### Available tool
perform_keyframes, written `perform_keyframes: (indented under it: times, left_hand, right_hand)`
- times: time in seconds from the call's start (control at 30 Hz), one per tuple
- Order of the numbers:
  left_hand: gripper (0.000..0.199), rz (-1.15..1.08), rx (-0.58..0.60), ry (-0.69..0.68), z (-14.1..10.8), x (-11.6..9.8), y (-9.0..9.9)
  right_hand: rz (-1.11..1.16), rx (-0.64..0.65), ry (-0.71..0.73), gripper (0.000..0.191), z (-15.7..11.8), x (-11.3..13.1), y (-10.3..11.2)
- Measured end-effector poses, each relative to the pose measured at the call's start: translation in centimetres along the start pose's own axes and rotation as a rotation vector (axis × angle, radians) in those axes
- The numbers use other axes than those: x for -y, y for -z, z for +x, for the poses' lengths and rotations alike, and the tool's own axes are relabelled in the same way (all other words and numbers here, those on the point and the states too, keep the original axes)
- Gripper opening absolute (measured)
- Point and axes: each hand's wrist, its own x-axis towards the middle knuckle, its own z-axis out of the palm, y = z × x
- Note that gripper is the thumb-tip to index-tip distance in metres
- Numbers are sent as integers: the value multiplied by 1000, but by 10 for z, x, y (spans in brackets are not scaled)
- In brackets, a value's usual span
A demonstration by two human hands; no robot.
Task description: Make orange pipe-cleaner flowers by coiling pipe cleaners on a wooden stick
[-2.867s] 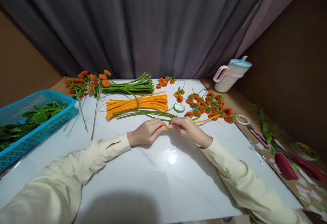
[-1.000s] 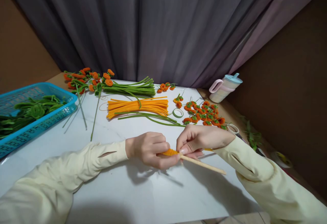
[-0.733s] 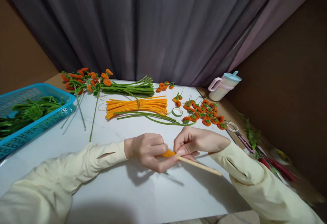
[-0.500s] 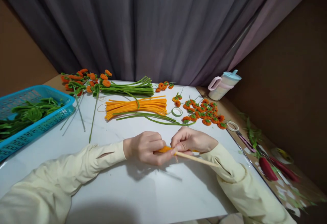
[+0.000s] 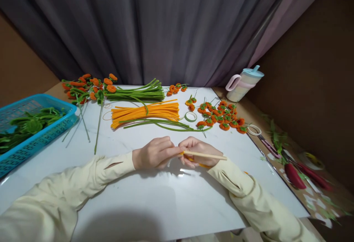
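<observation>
Over the front part of the white table, my left hand point(image 5: 155, 154) and my right hand point(image 5: 200, 149) meet, fingertips nearly touching. A thin wooden stick point(image 5: 208, 155) extends rightward from my left fingertips, in front of my right palm. My left fingers are closed on its left end, which they partly hide. An orange pipe cleaner point(image 5: 204, 166) shows around the stick near the fingertips and below my right hand, whose fingers are curled around it. Behind the hands lie a bundle of yellow-orange pipe cleaners point(image 5: 146, 113) and loose green pipe cleaners point(image 5: 168, 123).
A blue basket point(image 5: 41, 135) with green pieces stands left. Green pipe cleaners point(image 5: 138, 93), orange flowers point(image 5: 83, 87), a tape roll point(image 5: 190, 116) and small orange flower heads point(image 5: 224, 118) lie farther back. A tumbler point(image 5: 242, 85), scissors point(image 5: 267, 146) and red-handled pliers point(image 5: 294, 175) are right.
My right hand has turned and shifted slightly left, with its fingers now lower under the stick. The stick has moved up and lies closer to level. The orange wrap between my fingers shows less.
</observation>
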Motion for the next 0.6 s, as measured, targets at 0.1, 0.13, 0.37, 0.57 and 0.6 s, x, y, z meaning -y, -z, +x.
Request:
perform_keyframes:
  times: [0.1, 0.13, 0.37, 0.57, 0.6]
  left_hand:
    - [29, -55, -31, 71, 2, -1, -1]
    - [27, -66, -44, 97, 3, -1, -1]
    - [20, -65, -94, 215, 8, -4, -1]
    - [19, -36, -107, 245, 10, -3, 1]
    - [18, -23, -115, 269, 10, -1, 2]
  right_hand:
    - [60, 9, 26, 26, 3, -4, 1]
    - [66, 12, 42, 27, 3, -4, 0]
    - [52, 37, 139, 28, 9, -14, 0]
    - [63, 43, 30, 18, 12, -19, -3]
    - [63, 2, 38, 18, 12, -17, -4]
